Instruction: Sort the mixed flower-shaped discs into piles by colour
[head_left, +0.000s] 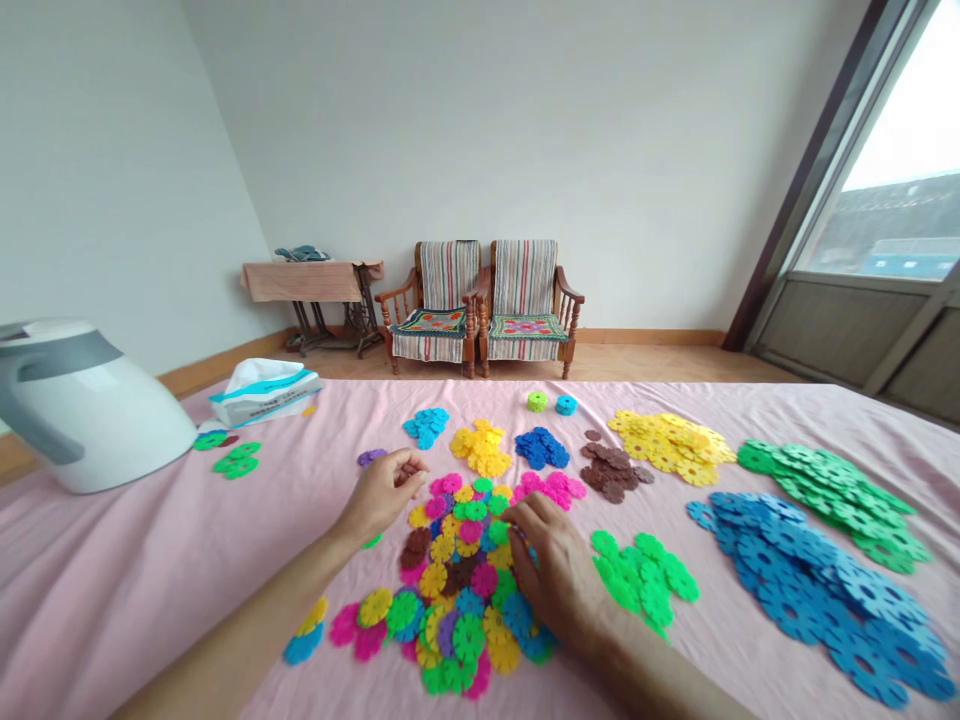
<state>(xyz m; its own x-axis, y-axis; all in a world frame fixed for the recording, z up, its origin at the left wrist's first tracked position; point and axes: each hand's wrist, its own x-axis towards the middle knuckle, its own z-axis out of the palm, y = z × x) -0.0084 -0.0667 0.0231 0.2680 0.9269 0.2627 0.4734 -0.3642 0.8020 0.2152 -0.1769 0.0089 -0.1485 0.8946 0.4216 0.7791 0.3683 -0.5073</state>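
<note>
A mixed pile of notched plastic discs (457, 570) in pink, green, yellow, blue, brown and purple lies before me. My left hand (386, 490) hovers at the pile's upper left, closed in a pinch; anything between its fingertips is too hidden to name. Close beside it lies a small stack of purple discs (371, 457). Over the right side of the pile, my right hand (555, 560) points down with curled fingers touching the discs; what they grip is hidden. Pink discs (551, 488) lie just beyond it, and bright green discs (645, 580) to its right.
Sorted discs lie in groups: light blue (427, 426), yellow (481, 447), dark blue (541, 448), brown (613, 472). Larger yellow (671, 445), green (832, 500) and blue pieces (817, 590) spread rightward. A white kettle (112, 410) and tissue pack (264, 392) stand left.
</note>
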